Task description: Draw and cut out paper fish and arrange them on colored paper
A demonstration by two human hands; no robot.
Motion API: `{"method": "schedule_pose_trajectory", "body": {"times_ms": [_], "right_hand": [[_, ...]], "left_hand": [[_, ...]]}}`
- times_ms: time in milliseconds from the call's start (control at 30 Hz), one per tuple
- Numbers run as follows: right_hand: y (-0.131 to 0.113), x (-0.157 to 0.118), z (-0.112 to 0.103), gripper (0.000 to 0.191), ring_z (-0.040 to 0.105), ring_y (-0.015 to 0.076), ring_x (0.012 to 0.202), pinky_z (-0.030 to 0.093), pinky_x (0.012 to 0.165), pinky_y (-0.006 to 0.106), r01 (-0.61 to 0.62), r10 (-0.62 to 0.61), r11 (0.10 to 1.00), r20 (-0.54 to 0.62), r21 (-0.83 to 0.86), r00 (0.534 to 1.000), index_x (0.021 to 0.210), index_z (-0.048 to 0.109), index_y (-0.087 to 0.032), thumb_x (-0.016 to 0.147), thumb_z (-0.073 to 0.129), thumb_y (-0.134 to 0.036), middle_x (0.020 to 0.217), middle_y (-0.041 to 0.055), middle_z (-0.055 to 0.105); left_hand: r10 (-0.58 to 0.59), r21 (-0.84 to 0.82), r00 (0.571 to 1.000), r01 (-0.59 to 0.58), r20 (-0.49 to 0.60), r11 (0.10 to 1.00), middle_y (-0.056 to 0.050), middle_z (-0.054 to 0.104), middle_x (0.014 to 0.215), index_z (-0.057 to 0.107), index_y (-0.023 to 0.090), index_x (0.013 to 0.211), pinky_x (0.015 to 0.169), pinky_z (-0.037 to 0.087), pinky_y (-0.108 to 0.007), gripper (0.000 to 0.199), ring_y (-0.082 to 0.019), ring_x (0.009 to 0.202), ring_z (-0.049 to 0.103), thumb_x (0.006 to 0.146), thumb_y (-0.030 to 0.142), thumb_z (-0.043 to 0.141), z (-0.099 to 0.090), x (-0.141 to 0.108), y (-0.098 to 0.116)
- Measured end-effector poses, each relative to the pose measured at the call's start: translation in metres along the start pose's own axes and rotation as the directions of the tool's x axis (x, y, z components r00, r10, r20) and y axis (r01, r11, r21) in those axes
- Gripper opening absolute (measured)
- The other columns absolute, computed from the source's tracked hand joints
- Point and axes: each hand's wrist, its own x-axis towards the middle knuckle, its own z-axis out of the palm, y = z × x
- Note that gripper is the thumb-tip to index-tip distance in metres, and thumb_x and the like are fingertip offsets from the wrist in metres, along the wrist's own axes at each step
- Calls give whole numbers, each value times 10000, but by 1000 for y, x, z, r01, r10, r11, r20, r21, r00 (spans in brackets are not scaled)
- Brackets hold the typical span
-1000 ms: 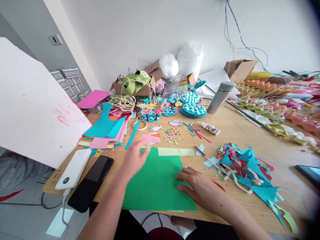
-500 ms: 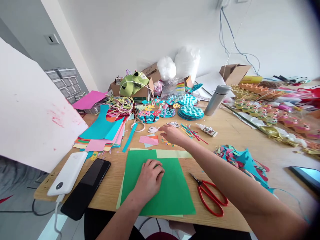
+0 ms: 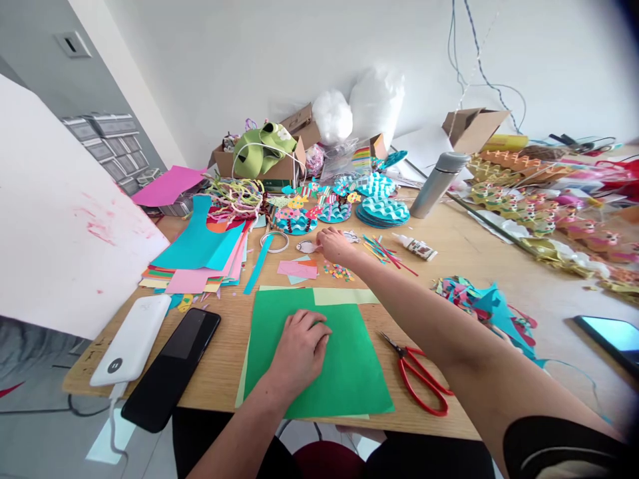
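Note:
My left hand (image 3: 302,346) rests on the green paper sheet (image 3: 349,372), its fingers curled and pressed together; anything under them is hidden. My right hand (image 3: 335,245) reaches to the middle of the table, beside a small white fish cutout (image 3: 305,247). Its fingertips point down near the cutout and are too small to read clearly. Just below lie pink paper pieces (image 3: 298,269) and tiny coloured bits (image 3: 339,271). Red-handled scissors (image 3: 422,379) lie right of the green sheet, under my right forearm's edge.
Stacked coloured paper (image 3: 200,246), a power bank (image 3: 130,339) and a black phone (image 3: 174,366) are at the left. Blue wavy discs (image 3: 383,211), a steel bottle (image 3: 439,186) and a glue bottle (image 3: 418,247) stand or lie further back. Paper scraps (image 3: 492,313) are right.
My right hand has moved slightly further away from me, towards the crafted blue pieces. My left hand stays on the green sheet. The camera view has shifted a little.

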Motion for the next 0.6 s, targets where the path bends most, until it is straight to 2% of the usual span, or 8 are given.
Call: {"method": "schedule_pose_trajectory", "body": {"times_ms": [100, 200, 367, 500, 600], "right_hand": [[0, -1, -6, 115, 505, 296, 1109, 380, 885, 368, -21, 22, 999, -10, 47, 1000, 933, 653, -121, 847, 609, -182, 1070, 166, 658], [-1, -9, -19, 75, 577, 243, 970, 414, 784, 307, -63, 65, 990, -12, 122, 998, 884, 645, -136, 834, 607, -178, 936, 116, 688], [0, -45, -42, 88, 589, 133, 733, 415, 649, 226, -63, 81, 952, -49, 298, 996, 864, 595, -150, 841, 580, -234, 823, 38, 668], [4, -81, -47, 149, 512, 117, 593, 385, 564, 241, -41, 113, 800, -83, 599, 990, 739, 541, -171, 752, 636, -285, 649, -15, 577], [-2, -108, -47, 212, 470, 110, 554, 355, 522, 239, -43, 114, 713, -55, 700, 992, 722, 519, -184, 741, 638, -358, 602, -38, 523]], "left_hand": [[-5, 5, 1000, 5, 0, 1000, -68, 662, 1085, 683, 220, 937, 879, 454, -441, 203, -239, 1054, 547, 896, 143, 500, 0, 0, 0], [-7, 15, 1000, 7, -2, 1000, -64, 668, 1078, 681, 215, 919, 880, 451, -438, 170, -237, 1046, 552, 895, 161, 522, 0, 0, 0], [7, 17, 1000, -7, -14, 1000, -58, 675, 1074, 686, 209, 903, 895, 454, -437, 151, -235, 1039, 559, 902, 202, 536, 2, 0, -1], [18, 5, 998, -18, -56, 1000, -58, 681, 1047, 684, 202, 862, 896, 470, -431, 159, -228, 1014, 574, 903, 199, 531, 3, -1, -1], [4, -66, 979, -17, -203, 998, -71, 671, 1055, 665, 206, 944, 901, 485, -397, 147, -215, 1015, 586, 911, 218, 522, 0, 0, -1]]}}
